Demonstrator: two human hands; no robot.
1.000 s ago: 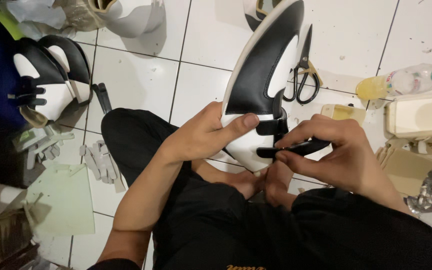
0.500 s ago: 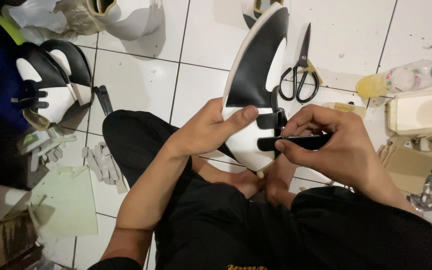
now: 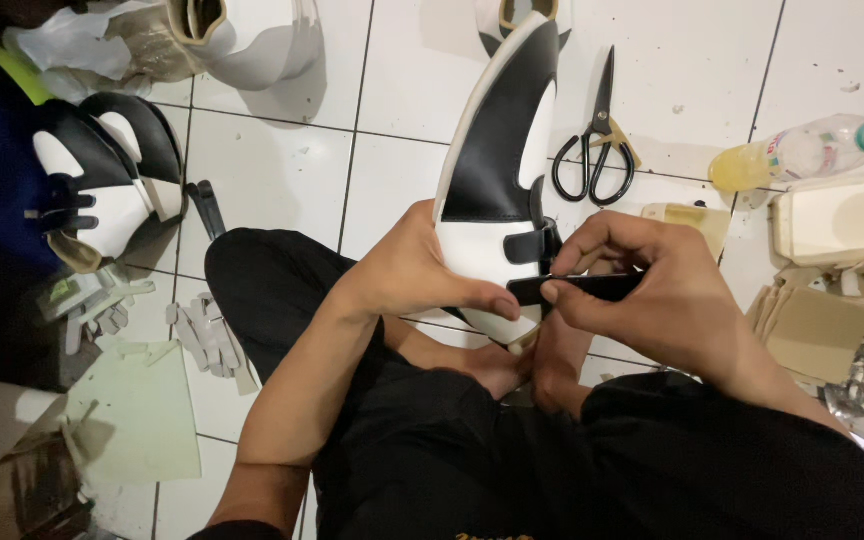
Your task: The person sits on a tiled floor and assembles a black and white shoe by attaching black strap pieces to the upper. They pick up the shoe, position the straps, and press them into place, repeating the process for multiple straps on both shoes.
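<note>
The left hand clamps the long black-and-white leather shoe upper steady against the lap while the right hand pinches its black strap taut.

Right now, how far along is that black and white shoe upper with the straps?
Done: the black and white shoe upper already has its panels joined and an upper black strap lying across it. In hand: the left hand steadies the upper while the right hand pinches a second black strap at its lower edge. Left: that strap is not yet laid flat; the scissors lie unused on the floor.
</note>
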